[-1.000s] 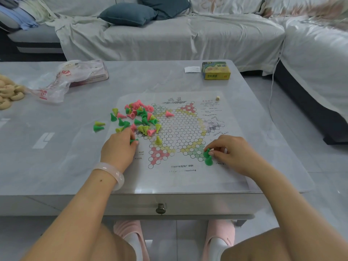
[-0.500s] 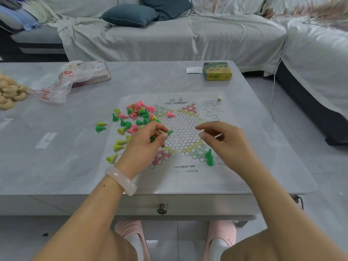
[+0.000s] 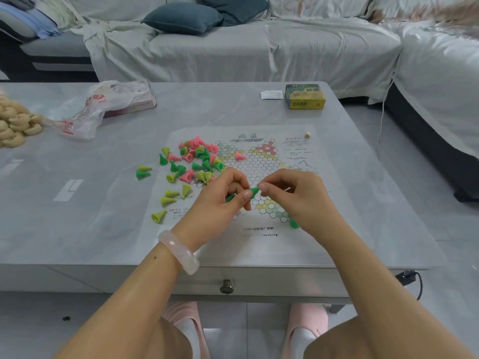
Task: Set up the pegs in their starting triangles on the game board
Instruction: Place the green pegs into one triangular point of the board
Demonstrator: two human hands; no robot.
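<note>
A grey marble-look worktop [image 3: 233, 110] is set before a sofa [image 3: 259, 47] draped in pale cloth, and the printed game board [image 3: 261, 177] is laid flat on it. A dark green peg [image 3: 254, 190] is pinched between the left hand [image 3: 220, 203] and right hand [image 3: 298, 198] above the board. Loose pegs [image 3: 191, 161] are heaped at its left edge, with a yellow box [image 3: 305, 97] farther back.

Board [image 3: 261, 161]: paper sheet printed with a hexagon-cell star, laid flat on the table.
Loose pegs [image 3: 197, 161]: pink, green and yellow cones, heaped at the board's left edge.
Held peg [image 3: 254, 190]: green, pinched between both hands.
Placed peg [image 3: 293, 223]: green, stood at the near-right triangle.
</note>
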